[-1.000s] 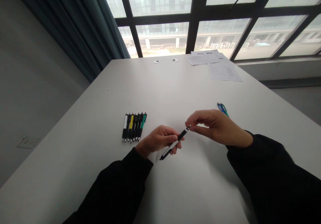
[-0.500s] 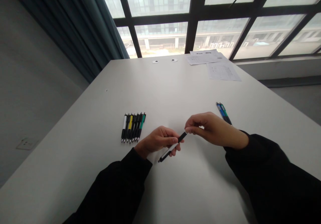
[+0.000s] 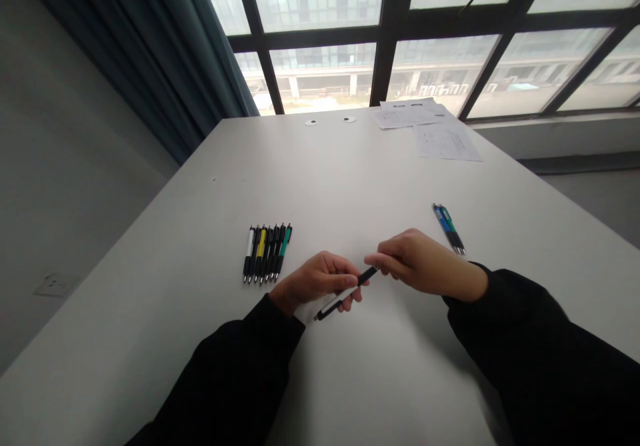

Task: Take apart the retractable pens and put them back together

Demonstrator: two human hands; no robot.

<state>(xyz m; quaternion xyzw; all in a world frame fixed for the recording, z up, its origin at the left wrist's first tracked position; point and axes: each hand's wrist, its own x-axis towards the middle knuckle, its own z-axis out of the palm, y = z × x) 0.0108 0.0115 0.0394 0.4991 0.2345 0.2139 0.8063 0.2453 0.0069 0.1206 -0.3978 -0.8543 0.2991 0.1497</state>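
Observation:
A white-and-black pen (image 3: 345,295) slants above the table in my left hand (image 3: 325,278), which is closed, thumb and fingers pinching it near the middle. My right hand (image 3: 417,259) is closed at the pen's upper right end, thumb and index finger around its tip, which they partly hide. To the left of my left hand lies a row of several pens (image 3: 268,254) side by side, one white, one yellow, one green and the others black. Beyond my right hand, a blue pen (image 3: 445,223) and a green pen (image 3: 453,226) lie together.
The white table (image 3: 300,173) reaches to a window (image 3: 320,73). Printed papers (image 3: 447,141) lie at its far right. Two round white pieces with dark spots (image 3: 311,123) sit by the far edge. A dark curtain (image 3: 200,66) hangs at the left.
My right hand has turned at the pen's tip, its fingers curling down and its wrist shifting slightly left. My left hand keeps its grip, and the pen lies a little flatter.

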